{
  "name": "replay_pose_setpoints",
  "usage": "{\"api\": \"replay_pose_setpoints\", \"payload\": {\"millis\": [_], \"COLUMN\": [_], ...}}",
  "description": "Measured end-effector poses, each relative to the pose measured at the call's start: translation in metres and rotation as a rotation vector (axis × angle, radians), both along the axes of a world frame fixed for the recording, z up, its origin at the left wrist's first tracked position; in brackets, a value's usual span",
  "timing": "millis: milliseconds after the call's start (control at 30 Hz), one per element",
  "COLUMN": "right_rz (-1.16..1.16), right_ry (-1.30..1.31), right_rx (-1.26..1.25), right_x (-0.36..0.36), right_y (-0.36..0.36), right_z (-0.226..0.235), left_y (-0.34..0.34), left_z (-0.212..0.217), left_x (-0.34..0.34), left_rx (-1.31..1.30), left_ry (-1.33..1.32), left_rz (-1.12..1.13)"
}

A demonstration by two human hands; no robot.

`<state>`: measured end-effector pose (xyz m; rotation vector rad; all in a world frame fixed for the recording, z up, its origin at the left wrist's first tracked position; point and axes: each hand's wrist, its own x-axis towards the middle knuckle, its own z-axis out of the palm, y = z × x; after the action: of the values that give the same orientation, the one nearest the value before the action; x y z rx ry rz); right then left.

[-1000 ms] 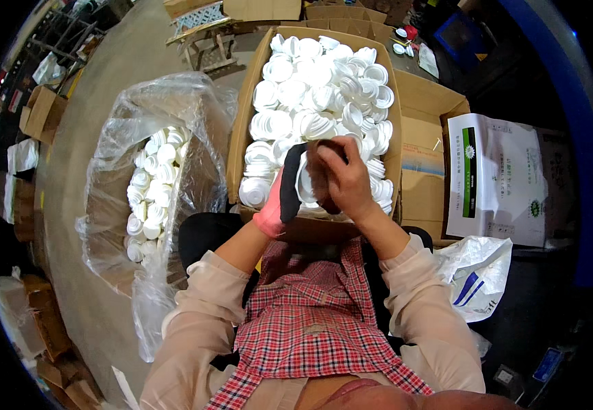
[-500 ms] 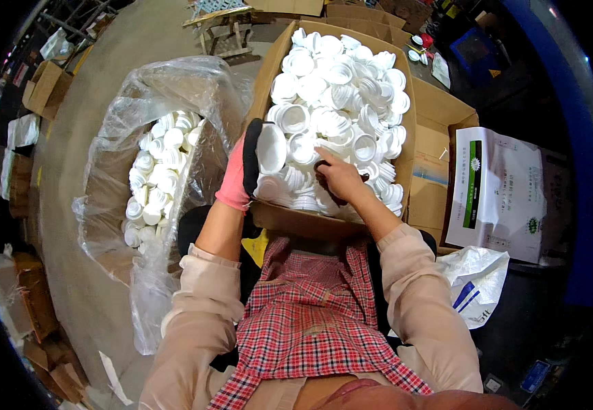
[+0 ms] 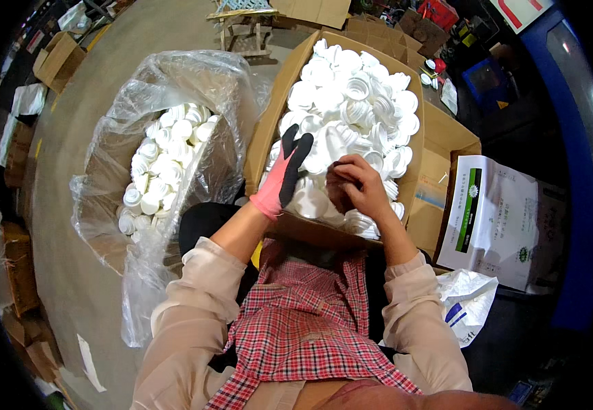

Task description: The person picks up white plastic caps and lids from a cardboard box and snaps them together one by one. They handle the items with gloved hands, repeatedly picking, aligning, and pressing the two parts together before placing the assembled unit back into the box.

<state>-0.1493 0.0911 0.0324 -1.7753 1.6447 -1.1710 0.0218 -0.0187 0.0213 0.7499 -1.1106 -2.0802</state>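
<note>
Round white plastic caps [image 3: 358,89] fill a cardboard box [image 3: 259,140] in front of me. My left hand [image 3: 288,171], in a pink glove with black palm and fingers, is over the box's near left part. Its fingers are stretched and apart, with no cap visible in them. Just right of it, my bare right hand [image 3: 366,188] is over the near caps, fingers curled inward. Dark shadow at its fingertips hides whatever they may hold. One cap [image 3: 310,199] lies between the two hands, near the front wall.
To the left, a clear plastic bag [image 3: 204,68] lines a container with more white caps [image 3: 166,160]. On the right are an open carton [image 3: 429,198], a white printed sheet [image 3: 494,219] and a crumpled white bag [image 3: 467,301]. A small stand [image 3: 245,37] is beyond the box.
The cap that was in my left hand is no longer there, and that hand has shifted right with its fingers spread. My right hand has moved nearer me, its pointing finger now curled.
</note>
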Motion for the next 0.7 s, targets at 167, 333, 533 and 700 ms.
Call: {"api": "replay_pose_setpoints", "payload": {"millis": [167, 333, 533, 700], "right_rz": [0.083, -0.113, -0.014, -0.095], "right_ry": [-0.173, -0.152, 0.184, 0.324], "right_rx": [-0.053, -0.264, -0.136, -0.436], "right_x": [0.030, 0.030, 0.004, 0.018], "right_y": [0.007, 0.006, 0.023, 0.022], "right_z": [0.007, 0.005, 0.011, 0.021], "left_y": [-0.001, 0.011, 0.001, 0.017], "left_z": [-0.034, -0.025, 0.003, -0.029], "left_x": [-0.019, -0.017, -0.017, -0.019], "left_rx": [-0.279, -0.811, -0.962, -0.217], "left_ry": [0.218, -0.110, -0.244, 0.098], "left_rz": [-0.052, -0.029, -0.081, -0.248]}}
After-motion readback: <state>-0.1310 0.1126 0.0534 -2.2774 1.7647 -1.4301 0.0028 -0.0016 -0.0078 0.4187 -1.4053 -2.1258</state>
